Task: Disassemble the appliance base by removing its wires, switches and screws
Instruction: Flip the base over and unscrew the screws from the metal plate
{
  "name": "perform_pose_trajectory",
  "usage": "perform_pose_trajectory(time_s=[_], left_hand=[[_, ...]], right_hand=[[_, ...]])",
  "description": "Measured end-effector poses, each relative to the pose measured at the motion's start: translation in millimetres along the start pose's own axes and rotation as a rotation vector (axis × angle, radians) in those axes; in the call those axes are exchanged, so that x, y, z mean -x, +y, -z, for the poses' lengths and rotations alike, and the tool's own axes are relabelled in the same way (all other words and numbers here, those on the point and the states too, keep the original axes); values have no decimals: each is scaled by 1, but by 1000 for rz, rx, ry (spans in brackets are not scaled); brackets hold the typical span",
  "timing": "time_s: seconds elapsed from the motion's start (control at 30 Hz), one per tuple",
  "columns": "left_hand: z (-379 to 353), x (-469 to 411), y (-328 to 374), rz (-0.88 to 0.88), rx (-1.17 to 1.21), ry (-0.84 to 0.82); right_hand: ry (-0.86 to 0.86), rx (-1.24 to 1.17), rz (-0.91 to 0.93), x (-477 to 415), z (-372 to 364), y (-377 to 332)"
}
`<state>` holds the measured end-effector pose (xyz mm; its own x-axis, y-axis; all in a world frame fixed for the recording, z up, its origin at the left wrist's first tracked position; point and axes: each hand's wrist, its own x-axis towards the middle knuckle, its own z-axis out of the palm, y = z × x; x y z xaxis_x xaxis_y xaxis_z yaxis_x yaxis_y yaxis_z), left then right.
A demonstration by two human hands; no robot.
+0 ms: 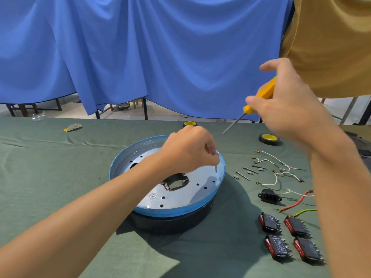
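Sitting pretty much dead centre on the surface, the appliance base [192,195] is lying with its metal plate facing up, blue rim around it and black housing underneath. The left hand [188,149] is hovering over the plate's 2 o'clock edge, its grip pinching a screw [216,168] by the top, tip pointing down. I'm guessing it's coming out of one of the holes.

The right hand [289,109] is hanging up at 1 o'clock, grip wrapping around the yellow screwdriver [261,95]. The shaft is pointing down toward the base but touching nothing, probably parked there so the fingers can do the pick.

Everything pulled off is lying at 3 o'clock: loose screws [247,171], wires [281,169] and a black socket [268,195]. Four red switches [291,239] are lining up two by two at 4 o'clock, likely so nothing's going missing. A tape roll [269,139] is sitting at 2 o'clock.

A wrinkling green cloth [60,177] is covering the surface. A blue curtain [140,57] is hanging behind at 12 o'clock, with chair legs and pale floor peeking out below.
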<state>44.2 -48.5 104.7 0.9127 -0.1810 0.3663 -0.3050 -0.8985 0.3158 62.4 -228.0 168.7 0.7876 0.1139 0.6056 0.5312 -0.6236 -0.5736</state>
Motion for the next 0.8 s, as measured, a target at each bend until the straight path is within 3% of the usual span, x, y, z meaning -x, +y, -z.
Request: perform_pose_trajectory(time_s=[0.13,0.33,0.5,0.63,0.7,0.8], left_hand=[[6,-7,4,9,226,51],[2,-18,12,31,455,119],[-5,-17,6,72,560,140],[-8,-19,5,103,622,153],[-13,-20,4,117,557,158],[-20,-18,1,169,273,74]], right_hand=[[-42,-96,-73,-6,4,18],[-598,-300,-181,2,-10,21],[-668,-403,-209,1,-4,26],[-589,-380,-221,0,-16,31],[-548,-269,-236,-2,-23,37],[-571,110,-255,-1,-33,54]])
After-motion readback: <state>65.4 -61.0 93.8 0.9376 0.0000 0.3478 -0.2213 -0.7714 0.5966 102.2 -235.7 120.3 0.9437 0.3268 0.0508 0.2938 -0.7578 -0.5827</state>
